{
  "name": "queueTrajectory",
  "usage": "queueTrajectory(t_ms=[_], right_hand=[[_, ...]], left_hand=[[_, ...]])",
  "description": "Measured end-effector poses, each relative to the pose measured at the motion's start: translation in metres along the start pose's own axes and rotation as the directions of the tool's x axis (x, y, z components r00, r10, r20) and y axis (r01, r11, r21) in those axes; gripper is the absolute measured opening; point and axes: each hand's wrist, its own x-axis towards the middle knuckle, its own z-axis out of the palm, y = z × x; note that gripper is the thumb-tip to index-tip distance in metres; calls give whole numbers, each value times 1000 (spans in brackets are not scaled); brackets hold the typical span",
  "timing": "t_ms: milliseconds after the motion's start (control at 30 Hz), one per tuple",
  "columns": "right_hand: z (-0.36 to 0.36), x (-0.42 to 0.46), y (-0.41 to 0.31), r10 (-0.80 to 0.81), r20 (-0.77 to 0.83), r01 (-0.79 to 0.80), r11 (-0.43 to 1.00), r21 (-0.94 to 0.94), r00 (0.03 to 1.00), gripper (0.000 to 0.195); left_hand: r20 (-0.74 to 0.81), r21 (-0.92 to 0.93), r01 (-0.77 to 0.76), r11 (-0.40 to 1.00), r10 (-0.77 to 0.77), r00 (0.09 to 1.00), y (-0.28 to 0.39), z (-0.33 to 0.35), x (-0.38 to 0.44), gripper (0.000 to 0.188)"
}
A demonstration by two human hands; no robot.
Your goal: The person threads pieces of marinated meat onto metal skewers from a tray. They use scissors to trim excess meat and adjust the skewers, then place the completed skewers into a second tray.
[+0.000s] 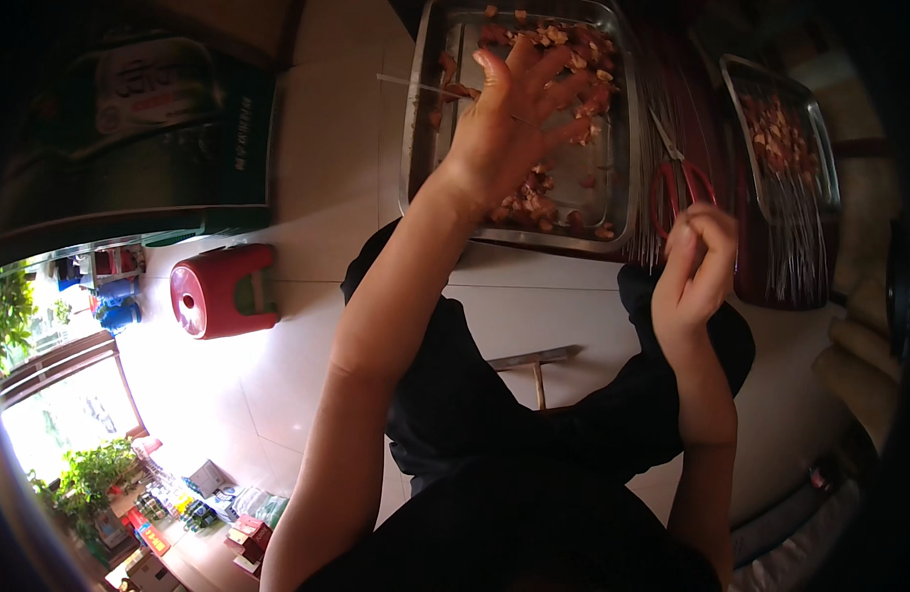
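Observation:
My left hand (510,122), its fingers spread, is over a metal tray (409,140) holding chunks of raw meat (529,203). Its fingertips are among the meat pieces at the tray's far side. A thin skewer (414,85) crosses the tray's left rim, with meat beside my thumb; its link to the hand is unclear. My right hand (695,266), slightly blurred, is curled with the thumb against the fingers, right of the tray. Whether it pinches anything is not visible. Just beyond it lie red-handled scissors (670,144) on a bundle of thin metal skewers (651,89).
A second metal tray (832,174) at right holds meat pieces threaded on skewers (795,248). A wooden-handled tool (538,362) lies on the tiled floor (492,311) between my legs. A red plastic stool (222,292) is at left, below a large dark green box (151,133).

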Motion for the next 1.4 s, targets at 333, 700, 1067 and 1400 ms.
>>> queueTrajectory(t_ms=[333, 700, 1067, 1400], right_hand=[[11, 0, -12, 639, 487, -691, 98, 717, 596, 30], [-22, 29, 35, 711, 250, -515, 181, 838, 657, 20], [-1, 8, 11, 566, 524, -765, 550, 334, 636, 27], [8, -3, -1, 497, 459, -663, 666, 341, 736, 28]], left_hand=[[107, 134, 130, 982, -144, 984, -53, 49, -21, 101], [-92, 960, -53, 277, 485, 870, 10, -95, 14, 59], [-220, 861, 164, 482, 61, 974, 9, -83, 12, 47], [-241, 25, -31, 999, 37, 970, 24, -55, 11, 62]])
